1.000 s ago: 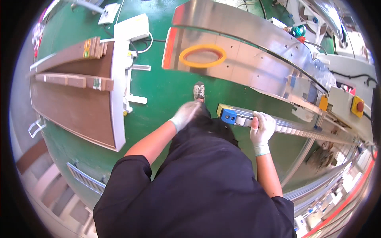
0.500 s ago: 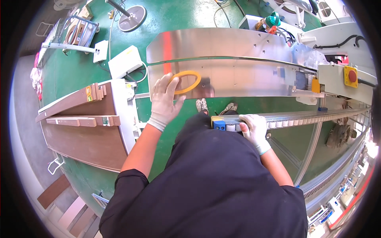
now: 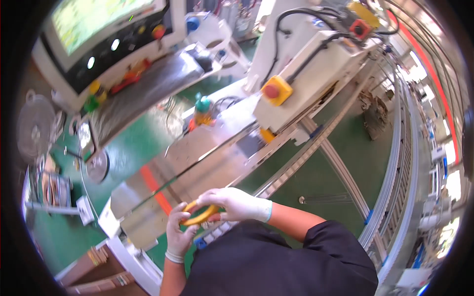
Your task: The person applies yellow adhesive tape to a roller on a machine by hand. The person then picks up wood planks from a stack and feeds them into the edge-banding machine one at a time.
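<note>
Green floor (image 3: 126,143), whole room; at far left, one standing fan (image 3: 37,127), with one loaded cart (image 3: 58,190) below it. Lower left: brown boards (image 3: 106,281), stacked beside your left arm. Next, one metal table (image 3: 200,165), slanting up to the right, split lengthwise by a narrow dark gap, its left end crossed by red stripes (image 3: 163,202). At the table's near edge, in front of your torso: your left hand (image 3: 178,233), white-gloved, fingers curled on the left side of one yellow ring (image 3: 201,217); your right hand (image 3: 236,203), likewise gloved, closed on its upper and right side. Whether the ring touches the table, you cannot tell from this angle. Chief risk: a dropped ring, likely caused by gloved fingertips slipping on a thin rim; it could land on the roller rail (image 3: 281,180) or the floor. Second risk: a twisted ring, should your hands pull unevenly. Beyond the table, one teal-topped bottle (image 3: 203,104), well apart from your hands. Further right, one red button (image 3: 271,91) on a yellow box; an accidental press seems possible only from a wide rightward swing. Far right: long metal rails (image 3: 395,187), curved by the lens.
</note>
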Tool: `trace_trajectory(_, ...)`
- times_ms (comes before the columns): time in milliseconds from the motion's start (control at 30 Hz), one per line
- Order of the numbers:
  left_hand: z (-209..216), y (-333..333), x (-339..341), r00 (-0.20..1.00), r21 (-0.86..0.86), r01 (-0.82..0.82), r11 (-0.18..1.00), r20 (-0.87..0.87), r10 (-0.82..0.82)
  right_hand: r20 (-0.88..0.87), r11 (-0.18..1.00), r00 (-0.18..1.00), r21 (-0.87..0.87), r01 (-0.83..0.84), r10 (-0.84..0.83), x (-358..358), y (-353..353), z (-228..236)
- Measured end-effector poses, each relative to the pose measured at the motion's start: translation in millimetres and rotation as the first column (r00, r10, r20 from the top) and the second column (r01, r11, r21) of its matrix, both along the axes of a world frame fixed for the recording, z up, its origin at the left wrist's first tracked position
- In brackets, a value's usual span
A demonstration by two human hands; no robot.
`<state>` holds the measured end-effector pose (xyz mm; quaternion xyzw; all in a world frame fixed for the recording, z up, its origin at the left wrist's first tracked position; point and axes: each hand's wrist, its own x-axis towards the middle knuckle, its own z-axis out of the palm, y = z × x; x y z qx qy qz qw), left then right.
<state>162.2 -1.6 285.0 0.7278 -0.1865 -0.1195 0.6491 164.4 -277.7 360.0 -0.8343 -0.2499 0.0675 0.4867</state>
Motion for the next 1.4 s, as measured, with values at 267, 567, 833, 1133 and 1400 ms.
trace_trajectory(267, -69, -26, -41, 0.975, 0.494, -0.196, 0.847, 0.192, 0.114, 0.805, 0.572, 0.121, 0.297, 0.765, -0.580, -3, -282, 196)
trace_trajectory(567, -69, -56, -90, 0.943, 0.863, -0.241, 0.443, 0.317, -0.105, 0.754, 0.189, -0.383, 0.547, 0.815, -0.533, 83, -549, 376)
trace_trajectory(833, -37, -82, -87, 0.972, 0.852, -0.210, 0.480, 0.234, 0.010, 0.715, 0.056, 0.009, 0.043, 0.998, -0.699, 155, -660, 389)
trace_trajectory(1133, -43, -84, -84, 0.975, 0.884, -0.183, 0.431, 0.218, -0.032, 0.683, 0.232, -0.118, 0.398, 0.888, -0.720, 128, -672, 368)
trace_trajectory(1400, -58, -88, -96, 0.939, 0.847, -0.284, 0.449, 0.341, -0.050, 0.593, 0.505, -0.186, 0.782, 0.366, -0.783, 30, -417, 231)
